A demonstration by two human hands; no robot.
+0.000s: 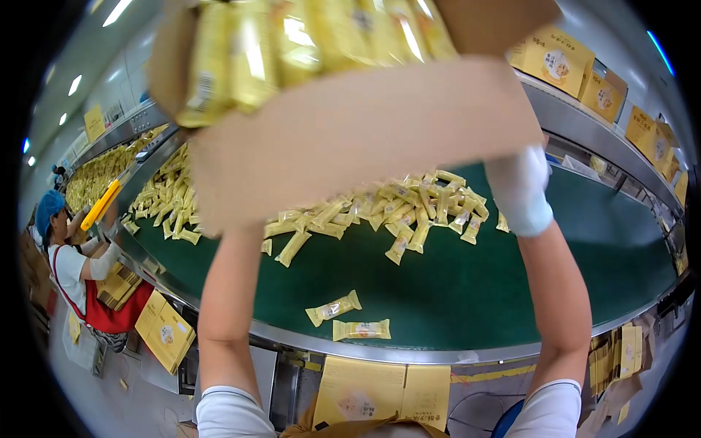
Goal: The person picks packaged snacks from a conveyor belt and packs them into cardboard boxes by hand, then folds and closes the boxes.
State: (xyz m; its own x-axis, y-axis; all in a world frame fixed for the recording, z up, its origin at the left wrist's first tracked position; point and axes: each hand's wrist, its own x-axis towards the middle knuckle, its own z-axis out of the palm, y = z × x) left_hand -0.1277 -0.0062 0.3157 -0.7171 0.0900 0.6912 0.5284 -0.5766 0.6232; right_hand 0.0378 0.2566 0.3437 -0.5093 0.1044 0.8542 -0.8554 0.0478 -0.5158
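Note:
An open cardboard box (365, 131) filled with yellow wrapped packets (292, 44) is held up high across the top of the view. My right hand (520, 191), in a white glove, grips the box at its lower right side. Behind the box's left side my left hand is hidden; only the raised forearm shows. Below the box, a heap of yellow packets (409, 208) lies on the green conveyor belt (453, 299). Two loose packets, one tilted (334, 308) and one level (361, 330), lie nearer the belt's front edge.
A co-worker (69, 255) in a blue cap and red apron stands at the left, by flat cartons (166, 332). Yellow boxes (555, 62) line the upper right shelf (584, 117). An open flat carton (361, 390) is below the belt's metal edge (409, 356).

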